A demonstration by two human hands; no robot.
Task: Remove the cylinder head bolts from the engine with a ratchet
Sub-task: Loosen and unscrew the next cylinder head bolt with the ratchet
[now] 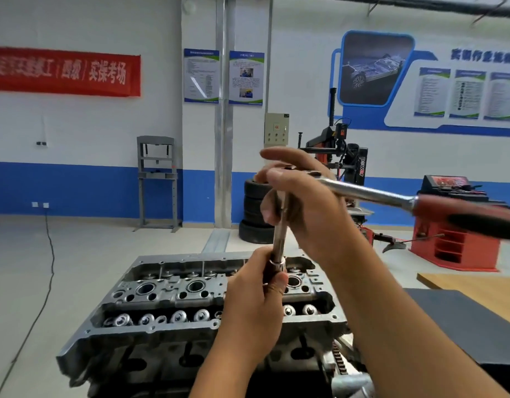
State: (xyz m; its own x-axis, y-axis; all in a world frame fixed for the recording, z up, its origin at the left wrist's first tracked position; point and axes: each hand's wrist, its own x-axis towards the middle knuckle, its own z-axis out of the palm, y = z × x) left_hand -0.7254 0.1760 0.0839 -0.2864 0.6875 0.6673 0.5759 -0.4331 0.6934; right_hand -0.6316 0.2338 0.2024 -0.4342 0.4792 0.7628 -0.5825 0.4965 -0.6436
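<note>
In the centre of the frame the right hand [302, 196] wraps its grip around the head of the ratchet [371, 193], whose red and black handle runs off toward the right edge. A long extension bar [279, 228] drops from it. The left hand [253, 300] pinches the socket [276, 264] at the bar's lower end, above the engine [167, 294] in the lower centre. No bolt can be made out. Stacked tires [255, 211] stand behind.
</note>
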